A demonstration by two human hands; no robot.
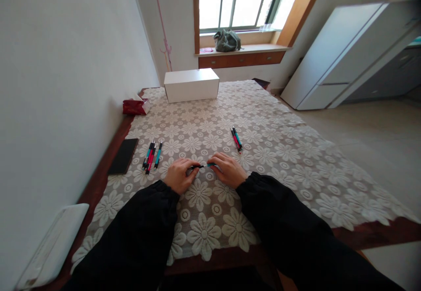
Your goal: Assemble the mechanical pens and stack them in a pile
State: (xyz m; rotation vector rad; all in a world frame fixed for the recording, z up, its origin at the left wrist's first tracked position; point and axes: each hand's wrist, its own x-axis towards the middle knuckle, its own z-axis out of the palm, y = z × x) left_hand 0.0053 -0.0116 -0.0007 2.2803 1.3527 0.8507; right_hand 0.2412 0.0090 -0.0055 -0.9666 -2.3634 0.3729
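My left hand point(180, 174) pinches a dark pen part point(197, 166) just above the lace tablecloth point(204, 234). Facing it, my right hand point(227, 169) has its fingers closed on a teal pen barrel point(211, 164). A thin light piece shows between the two parts; whether they are joined there is too small to tell. Left of my hands lie several black-and-red and black-and-teal pens point(150, 157), with a teal pen point(158, 155) a little apart. Beyond my right hand a small group of red and teal pens point(236, 140) rests on the cloth.
A white box point(191, 85) stands at the table's far end. Along the left edge are a red tissue pack point(134, 106), a black notebook point(123, 156) and a white flat object point(54, 247). A bag point(226, 41) sits on the window sill; a white fridge point(332, 58) stands right.
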